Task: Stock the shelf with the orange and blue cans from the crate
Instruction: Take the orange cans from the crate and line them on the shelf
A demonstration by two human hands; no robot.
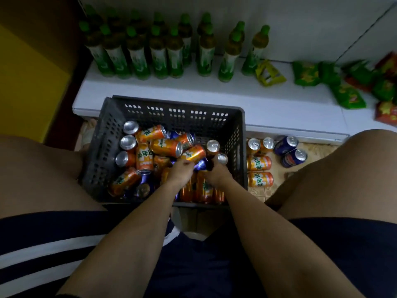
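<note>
Left hand: our left hand sits curled in the crate, seemingly gripping an orange can lying on its side
Right hand: our right hand closes round an upright can just right of the left hand
Blue can: a blue can lies between both hands, touching them
Handling: we judge the cans full, so weighty, rigid, smooth and likely slick; we grasp round the middle of the wall
Shelf: the white shelf lies beyond the crate's far wall
</note>
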